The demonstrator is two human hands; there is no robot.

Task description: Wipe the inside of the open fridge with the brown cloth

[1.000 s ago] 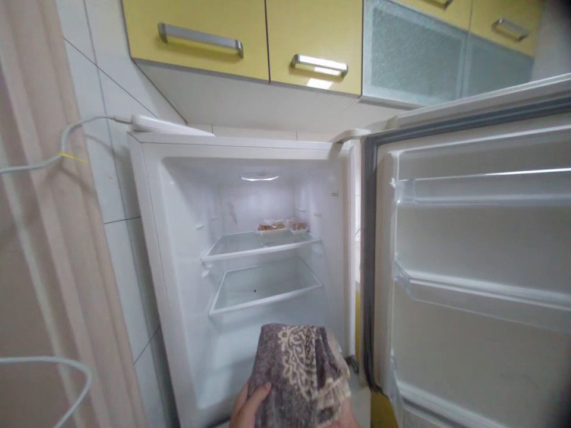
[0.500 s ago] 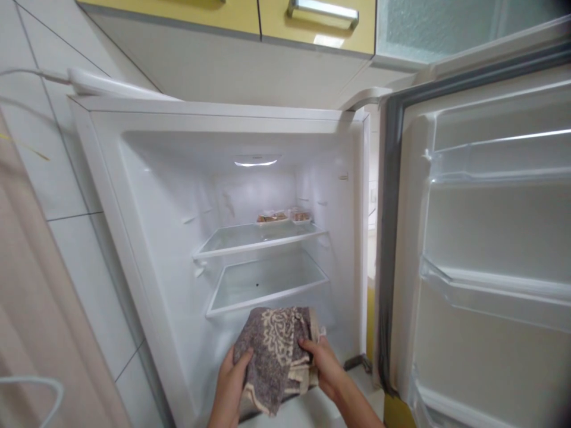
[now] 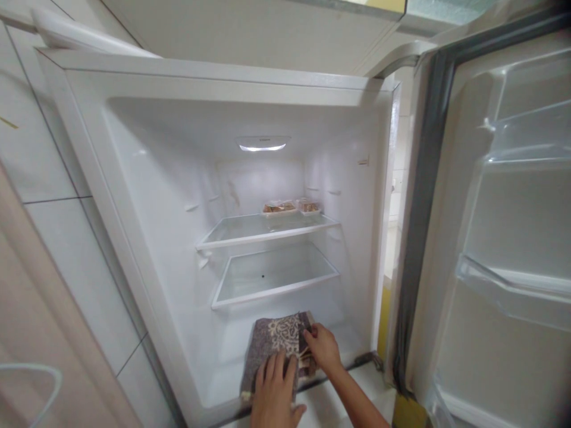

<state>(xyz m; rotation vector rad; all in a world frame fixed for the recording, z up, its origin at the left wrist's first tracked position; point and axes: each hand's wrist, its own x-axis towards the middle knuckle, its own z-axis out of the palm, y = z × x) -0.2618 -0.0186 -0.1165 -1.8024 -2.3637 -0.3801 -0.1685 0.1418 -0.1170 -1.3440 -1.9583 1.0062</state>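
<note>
Yellow cabinet edges and pale wall tiles frame an open white fridge (image 3: 232,83), its door (image 3: 513,226) swung out along the right side of the frame. Nearest me, at lower centre, the person's left hand (image 3: 273,386) lies palm-down on a folded patterned cloth (image 3: 267,342), fingers slightly spread. Just to its right, the right hand (image 3: 325,348) pinches the cloth's right edge between thumb and fingers. That purplish-grey cloth, with its cream floral pattern, sits at the fridge's front lower edge, below both shelves. Behind it comes the lower glass shelf (image 3: 276,276), a small dark speck on it; above, the upper glass shelf (image 3: 267,229) carries two packaged food trays, the left one (image 3: 279,207) beside the right one (image 3: 308,206), near the back wall. A lit lamp (image 3: 262,144) glows overhead.
</note>
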